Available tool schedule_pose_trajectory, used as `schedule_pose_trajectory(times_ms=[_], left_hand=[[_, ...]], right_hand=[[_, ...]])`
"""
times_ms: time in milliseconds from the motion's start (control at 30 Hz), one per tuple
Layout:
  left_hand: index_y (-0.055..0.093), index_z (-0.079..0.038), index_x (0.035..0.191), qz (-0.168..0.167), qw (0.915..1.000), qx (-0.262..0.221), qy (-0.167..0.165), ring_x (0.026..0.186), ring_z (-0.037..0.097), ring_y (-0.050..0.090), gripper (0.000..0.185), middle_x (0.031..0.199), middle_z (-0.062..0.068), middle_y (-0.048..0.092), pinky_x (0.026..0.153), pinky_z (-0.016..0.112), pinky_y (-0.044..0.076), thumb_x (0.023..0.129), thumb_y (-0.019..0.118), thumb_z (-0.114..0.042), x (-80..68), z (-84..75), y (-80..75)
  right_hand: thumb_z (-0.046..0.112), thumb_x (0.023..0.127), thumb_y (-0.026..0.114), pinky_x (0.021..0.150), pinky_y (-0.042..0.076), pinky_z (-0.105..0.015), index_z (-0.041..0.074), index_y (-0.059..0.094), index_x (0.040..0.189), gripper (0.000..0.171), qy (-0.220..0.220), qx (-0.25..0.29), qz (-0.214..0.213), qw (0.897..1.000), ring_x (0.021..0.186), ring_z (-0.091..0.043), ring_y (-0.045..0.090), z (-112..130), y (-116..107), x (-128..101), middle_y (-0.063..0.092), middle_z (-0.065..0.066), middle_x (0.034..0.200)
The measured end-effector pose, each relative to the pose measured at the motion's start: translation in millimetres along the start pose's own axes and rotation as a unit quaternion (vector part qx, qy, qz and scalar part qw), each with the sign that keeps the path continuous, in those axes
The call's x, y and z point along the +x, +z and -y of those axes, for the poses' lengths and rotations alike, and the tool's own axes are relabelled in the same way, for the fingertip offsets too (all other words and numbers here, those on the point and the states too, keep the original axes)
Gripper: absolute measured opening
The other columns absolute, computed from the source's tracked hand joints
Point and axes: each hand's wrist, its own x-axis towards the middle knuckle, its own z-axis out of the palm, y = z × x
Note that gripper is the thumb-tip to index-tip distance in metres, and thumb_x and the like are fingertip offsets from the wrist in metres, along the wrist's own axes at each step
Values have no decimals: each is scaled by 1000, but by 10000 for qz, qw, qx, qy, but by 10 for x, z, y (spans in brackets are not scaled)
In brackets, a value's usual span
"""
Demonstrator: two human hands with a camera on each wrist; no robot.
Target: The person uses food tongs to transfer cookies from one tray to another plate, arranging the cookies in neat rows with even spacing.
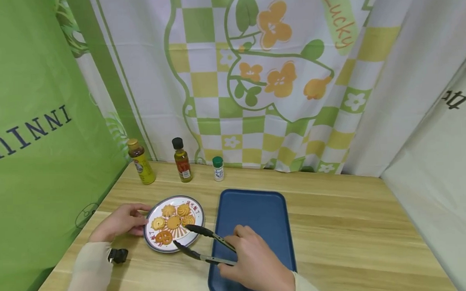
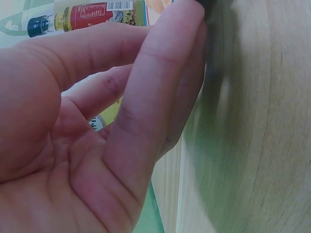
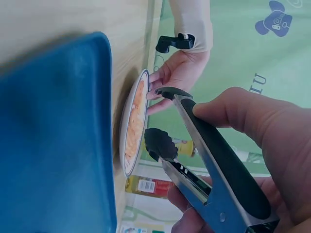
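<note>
My left hand point(image 1: 121, 220) holds the left edge of an oval white plate point(image 1: 198, 215) with a dark rim. In the left wrist view, the curled fingers point(image 2: 141, 92) hide most of that contact. Several cookies point(image 1: 174, 222) lie on the plate, one of them pretzel-shaped. My right hand point(image 1: 256, 260) grips metal tongs point(image 1: 199, 230) with black tips, thumb on one arm and fingers on the other. The tongs are spread apart with nothing between them, their tips over the plate's right part. In the right wrist view the tips point(image 3: 160, 144) appear beside the plate point(image 3: 127, 141).
A blue rectangular tray point(image 1: 252, 213) lies right of the plate, partly beneath my right hand. Behind stand a yellow-labelled bottle point(image 1: 143, 168), an oil bottle point(image 1: 182, 164) and a green-capped shaker point(image 1: 218, 169). Curtains point(image 1: 208, 90) border the wooden table point(image 1: 347, 227).
</note>
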Motion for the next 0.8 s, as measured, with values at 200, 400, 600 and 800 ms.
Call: schedule_pose_trajectory(times_ms=[200,400,600,800], left_hand=[[48,14,159,-24,10000,-5,-35,85,21,75,55,114,22,64,77,33,74,108,64,1,11,26,-3],[47,14,159,-20,10000,3,-57,85,21,76,56,115,24,67,77,33,74,108,64,0,33,26,11],[47,15,159,-20,10000,-11,-63,85,21,76,56,114,23,67,77,34,74,108,64,1,24,8,15],[47,15,159,-3,10000,-3,-59,85,21,75,56,113,23,67,77,33,74,108,64,0,35,6,11]], right_hand=[[35,88,91,67,47,-20,6,83,127,50,151,186,61,9997,86,-5,46,-130,-63,-234,61,6,102],[40,89,91,67,51,-24,6,83,129,54,526,338,182,9979,87,-5,51,-290,-78,-385,62,5,104],[46,89,91,69,54,-30,8,82,130,56,915,184,214,9954,89,-9,53,-430,-109,-499,62,4,105],[45,88,92,64,46,-24,10,81,134,59,888,135,-73,9959,84,-2,45,-542,-127,-658,55,8,98]])
